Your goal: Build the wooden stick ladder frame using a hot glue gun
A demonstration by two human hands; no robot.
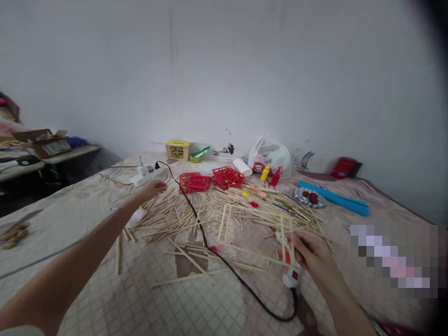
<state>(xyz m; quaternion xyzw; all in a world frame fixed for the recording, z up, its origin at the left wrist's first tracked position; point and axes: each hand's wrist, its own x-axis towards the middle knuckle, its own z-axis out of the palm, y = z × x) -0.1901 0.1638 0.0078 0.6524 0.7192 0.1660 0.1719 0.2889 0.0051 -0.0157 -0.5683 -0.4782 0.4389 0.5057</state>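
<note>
My left hand is stretched far forward, fingers loosely apart, just short of a white power strip with a black plug in it. My right hand grips a white glue gun low over the cloth, its nozzle end pointing away. The gun's black cord runs across the surface up to the power strip. A big scatter of thin wooden sticks lies between both hands, with a stick frame among them.
Two red lattice panels lie behind the sticks. Along the wall stand a small wooden box, a white plastic bag, yellow and red bottles, a foil plate, a blue strip. A shelf with boxes is at left.
</note>
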